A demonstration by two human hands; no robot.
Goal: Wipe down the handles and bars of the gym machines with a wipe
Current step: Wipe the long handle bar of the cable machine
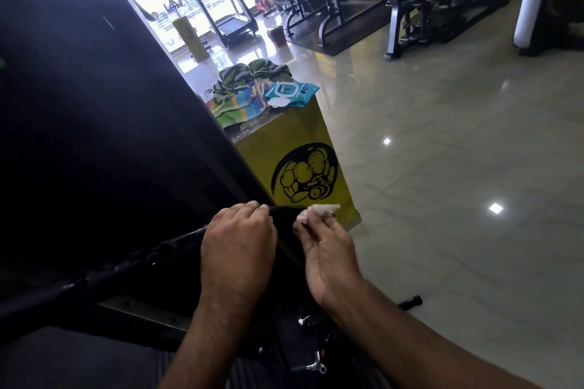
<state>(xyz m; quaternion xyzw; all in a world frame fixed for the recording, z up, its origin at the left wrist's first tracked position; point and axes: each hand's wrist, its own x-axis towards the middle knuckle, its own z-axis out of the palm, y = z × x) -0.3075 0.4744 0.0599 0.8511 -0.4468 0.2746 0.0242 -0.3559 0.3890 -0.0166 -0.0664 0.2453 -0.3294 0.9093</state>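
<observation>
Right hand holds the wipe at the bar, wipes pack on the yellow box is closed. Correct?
No: the head view shows the wipes pack on the yellow box with its lid open. The right hand does hold the wipe at the bar.

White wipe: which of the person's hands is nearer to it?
Right. The right hand pinches the white wipe in its fingertips. The left hand curls over the dark machine bar just to the wipe's left, not touching it.

Striped towel (235, 104) on yel. box (295, 139)
</observation>
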